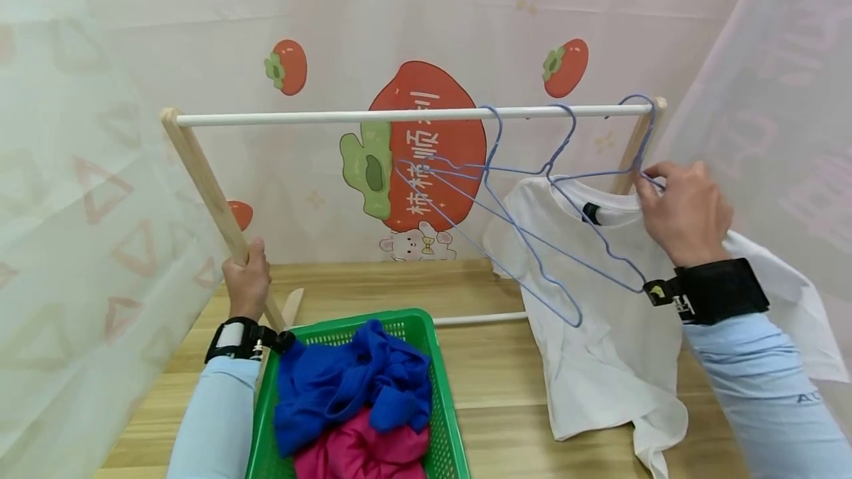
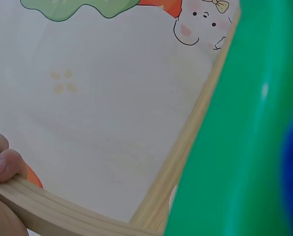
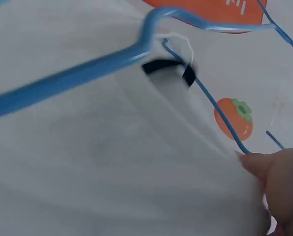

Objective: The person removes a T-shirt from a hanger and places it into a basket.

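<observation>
On the right, white shirt (image 1: 612, 368) below right hand (image 1: 688, 211) pinching blue hanger (image 1: 645, 143), left hand (image 1: 248, 283) gripping wooden post (image 1: 208, 183)

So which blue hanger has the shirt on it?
The rightmost hanger, at the right hand: the white shirt hangs on it; the other two hangers are bare.

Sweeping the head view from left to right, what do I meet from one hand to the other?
Left hand → green basket → black neck tag of the white T-shirt → right hand.
</observation>
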The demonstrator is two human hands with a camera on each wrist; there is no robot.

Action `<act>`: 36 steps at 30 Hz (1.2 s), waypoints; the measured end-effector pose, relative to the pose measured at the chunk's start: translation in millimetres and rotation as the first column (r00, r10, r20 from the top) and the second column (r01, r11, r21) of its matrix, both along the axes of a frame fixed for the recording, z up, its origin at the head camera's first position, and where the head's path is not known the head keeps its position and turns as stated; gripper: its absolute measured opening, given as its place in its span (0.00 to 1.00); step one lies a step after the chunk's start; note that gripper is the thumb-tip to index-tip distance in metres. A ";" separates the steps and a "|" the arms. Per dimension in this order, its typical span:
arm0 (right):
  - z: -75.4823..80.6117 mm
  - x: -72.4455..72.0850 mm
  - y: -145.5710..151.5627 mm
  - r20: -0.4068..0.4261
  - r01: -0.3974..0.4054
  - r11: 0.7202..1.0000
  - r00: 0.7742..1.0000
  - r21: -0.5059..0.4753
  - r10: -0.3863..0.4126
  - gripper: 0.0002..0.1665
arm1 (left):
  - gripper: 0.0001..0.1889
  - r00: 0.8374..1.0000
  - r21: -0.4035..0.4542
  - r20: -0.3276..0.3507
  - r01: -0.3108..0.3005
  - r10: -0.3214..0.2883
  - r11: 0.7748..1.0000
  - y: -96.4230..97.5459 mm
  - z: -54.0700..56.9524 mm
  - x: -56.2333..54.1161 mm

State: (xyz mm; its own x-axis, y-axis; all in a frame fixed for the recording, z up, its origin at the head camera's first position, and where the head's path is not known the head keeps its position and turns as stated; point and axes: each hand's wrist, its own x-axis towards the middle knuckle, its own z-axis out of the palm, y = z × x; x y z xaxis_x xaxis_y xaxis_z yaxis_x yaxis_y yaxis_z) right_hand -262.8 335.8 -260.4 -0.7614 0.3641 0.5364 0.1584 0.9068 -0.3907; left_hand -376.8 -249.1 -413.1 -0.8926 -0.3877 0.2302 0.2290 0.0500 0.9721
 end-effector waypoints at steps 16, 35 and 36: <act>6.8 76.0 23.9 -0.057 0.071 0.997 0.996 0.017 -0.070 0.29 | 0.28 0.999 -0.021 -0.034 0.014 -0.015 1.000 -1.2 2.2 2.2; -243.1 111.8 71.6 -0.106 -0.251 0.909 0.968 -0.332 0.229 0.10 | 0.29 0.999 -0.102 0.035 0.018 -0.014 0.995 -19.5 -23.5 -18.4; -244.8 112.9 68.1 -0.164 -0.309 0.899 0.949 -0.310 0.269 0.06 | 0.30 0.999 -0.130 0.041 0.026 -0.021 0.991 -20.0 -21.7 -17.5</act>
